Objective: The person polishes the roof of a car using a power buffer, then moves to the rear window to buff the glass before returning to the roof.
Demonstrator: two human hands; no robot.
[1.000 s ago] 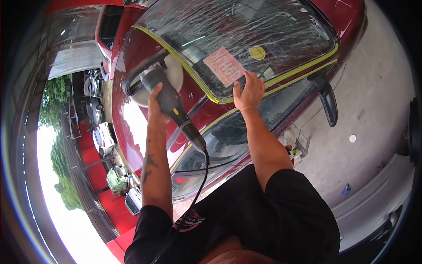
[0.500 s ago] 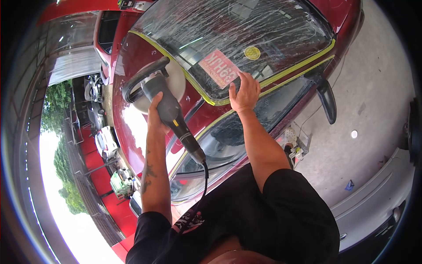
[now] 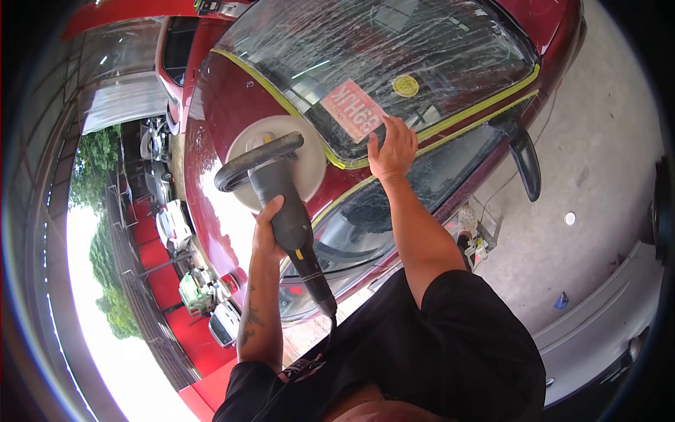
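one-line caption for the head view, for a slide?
Left hand grips a polisher with its pad on the red car roof; right hand rests flat on the taped windscreen.

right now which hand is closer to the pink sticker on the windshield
Right. The right hand lies flat on the glass, fingertips touching the pink sticker at its lower edge. The left hand is far below it, gripping the polisher on the red roof.

Bare glossy red car roof [image 3: 225, 105] lies open left of the white round polishing pad [image 3: 309, 158]; yellow masking tape [image 3: 281, 102] borders its right
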